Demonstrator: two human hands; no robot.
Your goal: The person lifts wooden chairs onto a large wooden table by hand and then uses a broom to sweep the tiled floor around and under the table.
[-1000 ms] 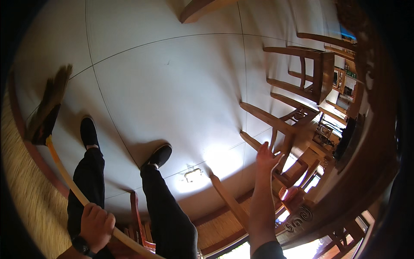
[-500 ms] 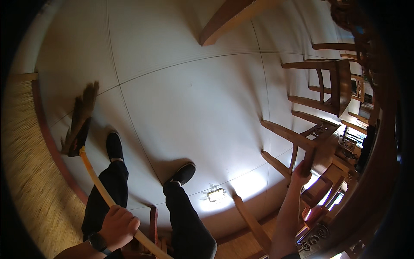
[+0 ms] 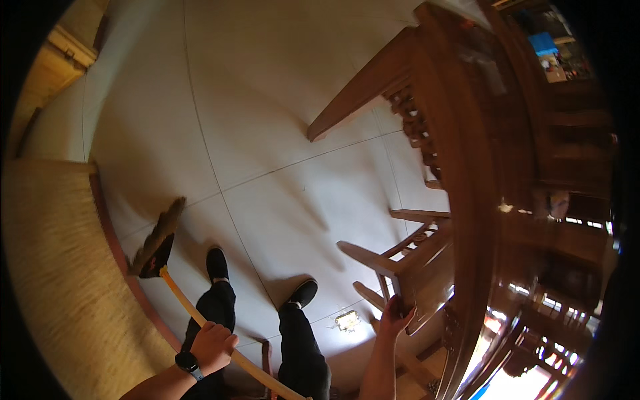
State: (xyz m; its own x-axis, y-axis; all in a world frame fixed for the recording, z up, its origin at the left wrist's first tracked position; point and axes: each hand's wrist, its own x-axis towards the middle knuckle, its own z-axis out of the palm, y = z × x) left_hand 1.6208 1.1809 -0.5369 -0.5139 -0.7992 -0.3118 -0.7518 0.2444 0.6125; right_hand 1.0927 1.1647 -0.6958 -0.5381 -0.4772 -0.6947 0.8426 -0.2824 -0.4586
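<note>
My left hand (image 3: 213, 348), with a dark watch on its wrist, is wrapped round the yellow handle of a broom (image 3: 183, 300). The broom's dark head (image 3: 160, 245) rests on the floor at the left, its bristles angled away from my feet. On the other side, my right hand (image 3: 399, 316) grips the near edge of a brown wooden chair (image 3: 421, 277). Its fingers curl over the wood and are partly hidden. The chair stands close beside a large carved wooden table (image 3: 460, 133), whose top overlaps it in view.
Pale tiled floor (image 3: 267, 213) lies between broom and table, with a thick carved table leg (image 3: 360, 87) at the far side. A straw-coloured surface with a reddish border (image 3: 47, 267) runs along the left. My dark shoes (image 3: 303, 293) are near the broom. More wooden furniture stands at the right.
My view has shifted, so the carved table now fills much of the right side. The chair in my right hand appears nearer the table. My left hand keeps its grip on the broom.
</note>
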